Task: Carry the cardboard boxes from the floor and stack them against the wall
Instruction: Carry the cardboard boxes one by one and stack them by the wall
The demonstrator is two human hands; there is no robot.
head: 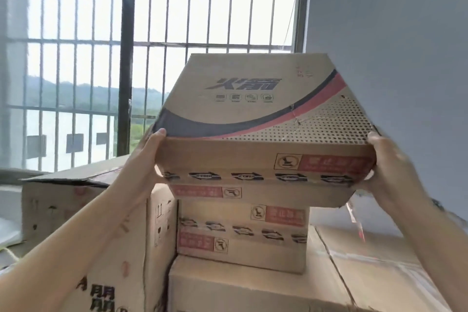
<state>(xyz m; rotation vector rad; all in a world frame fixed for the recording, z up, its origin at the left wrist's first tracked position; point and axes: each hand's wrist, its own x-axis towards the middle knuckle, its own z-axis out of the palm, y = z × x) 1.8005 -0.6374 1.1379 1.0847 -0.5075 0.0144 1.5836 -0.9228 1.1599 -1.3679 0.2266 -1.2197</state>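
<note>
A flat cardboard box [255, 109] with a dark and red swoosh and a dotted corner is held up at chest height, tilted with its top face toward me. My left hand [149, 154] grips its left end and my right hand [387, 164] grips its right end. Just below it sits a like box [240, 235] with red warning labels, resting on a larger box [243, 289]. Whether the held box touches the one beneath I cannot tell.
A tall box [83, 213] with a bent lid stands to the left of the stack. More taped boxes [367, 261] lie low at the right. A barred window [157, 20] fills the back and a grey wall [392, 33] rises at the right.
</note>
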